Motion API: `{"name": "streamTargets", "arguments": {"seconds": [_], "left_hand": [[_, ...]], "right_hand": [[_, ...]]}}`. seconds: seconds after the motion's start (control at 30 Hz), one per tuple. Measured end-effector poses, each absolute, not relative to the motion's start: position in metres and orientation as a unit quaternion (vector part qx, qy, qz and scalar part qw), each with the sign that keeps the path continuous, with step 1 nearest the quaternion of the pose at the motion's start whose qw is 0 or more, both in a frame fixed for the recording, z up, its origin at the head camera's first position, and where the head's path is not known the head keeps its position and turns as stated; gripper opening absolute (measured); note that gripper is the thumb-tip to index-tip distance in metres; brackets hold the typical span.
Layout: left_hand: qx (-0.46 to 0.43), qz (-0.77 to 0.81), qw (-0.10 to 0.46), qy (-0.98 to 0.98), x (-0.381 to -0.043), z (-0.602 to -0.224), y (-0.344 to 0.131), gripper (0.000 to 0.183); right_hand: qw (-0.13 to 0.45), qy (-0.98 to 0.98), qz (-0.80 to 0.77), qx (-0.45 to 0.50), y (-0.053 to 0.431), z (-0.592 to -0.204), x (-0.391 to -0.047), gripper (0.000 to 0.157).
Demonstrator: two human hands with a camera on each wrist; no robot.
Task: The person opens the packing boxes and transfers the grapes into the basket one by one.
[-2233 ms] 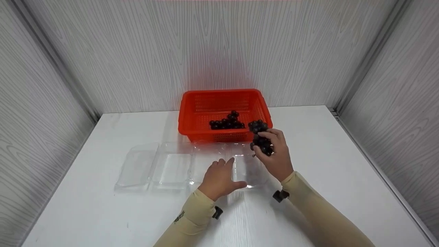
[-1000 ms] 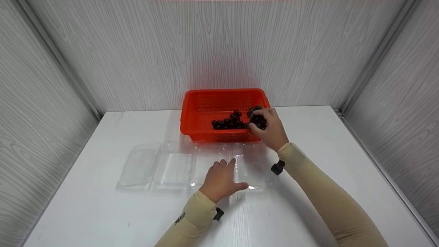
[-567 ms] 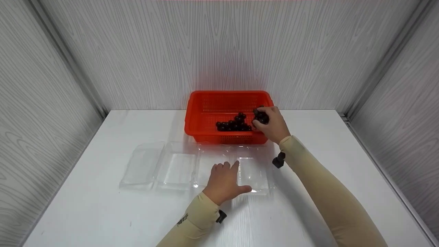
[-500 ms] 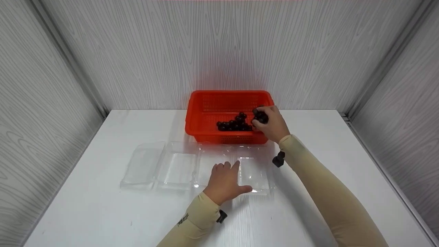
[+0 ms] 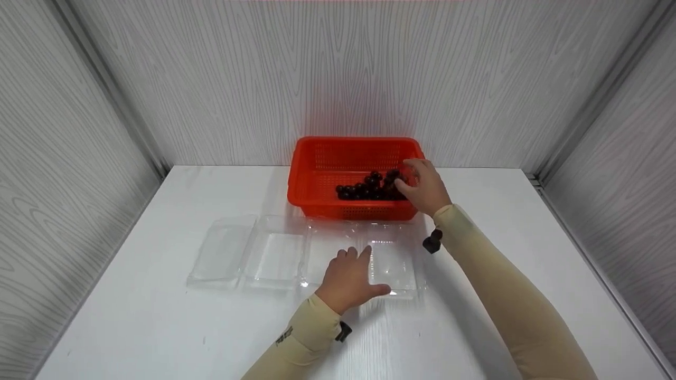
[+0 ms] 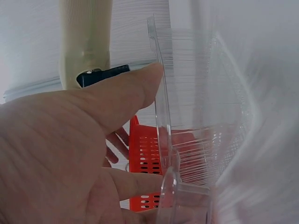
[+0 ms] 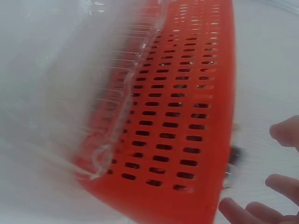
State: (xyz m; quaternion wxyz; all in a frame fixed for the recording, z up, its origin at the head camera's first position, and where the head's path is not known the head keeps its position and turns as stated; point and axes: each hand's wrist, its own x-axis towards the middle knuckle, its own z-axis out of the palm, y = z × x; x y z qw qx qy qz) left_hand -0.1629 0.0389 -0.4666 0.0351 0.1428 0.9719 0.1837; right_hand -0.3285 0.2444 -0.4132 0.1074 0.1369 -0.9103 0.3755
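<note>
My right hand (image 5: 429, 189) is over the right end of a red slotted plastic basket (image 5: 302, 182), fingers and thumb spread apart. Just left of its thumb lies a bunch of dark grapes (image 5: 392, 179) in the basket, against more dark grapes (image 5: 351, 192). In the right wrist view the fingertips (image 7: 280, 184) are beyond the basket's rim. My left hand (image 5: 346, 282) lies over the clear plastic clamshell boxes (image 5: 392, 266), thumb stretched to the right. The left wrist view shows its thumb (image 6: 145, 86) and fingers at the edge of a clear box (image 6: 162, 112).
Opened clear box sections (image 5: 222, 250) lie in a row in front of the basket, extending left. The white table (image 5: 465, 316) is bordered by a pale wood-grain back wall (image 5: 222, 84) and side walls.
My right hand carried the grape bunch back from above the boxes into the basket and has let go of it, its fingers now spread. The left hand stayed over the boxes.
</note>
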Motion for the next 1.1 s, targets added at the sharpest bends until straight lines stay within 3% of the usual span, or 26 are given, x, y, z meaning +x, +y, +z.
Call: {"name": "streamTargets", "arguments": {"seconds": [0.33,0.5,0.63,0.83,1.1], "left_hand": [[0.153,0.165,0.013,0.974,-0.163,-0.467,0.04,0.095],[0.156,0.156,-0.001,0.975,-0.163,-0.467,0.041,0.093],[0.156,0.159,0.007,0.975,-0.163,-0.469,0.041,0.093],[0.161,0.152,0.002,0.975,-0.163,-0.468,0.037,0.096],[0.163,0.146,0.011,0.976,-0.164,-0.465,0.034,0.099]], "right_hand": [[0.171,-0.881,0.39,0.206,0.247,-0.429,-0.268,0.009],[0.153,-0.883,0.338,0.287,0.246,-0.434,-0.229,0.006],[0.089,-0.904,0.293,0.298,0.245,-0.434,-0.205,0.007],[-0.06,-0.93,0.194,0.305,0.245,-0.434,-0.185,0.024],[-0.145,-0.932,0.135,0.304,0.241,-0.438,-0.181,0.024]]}}
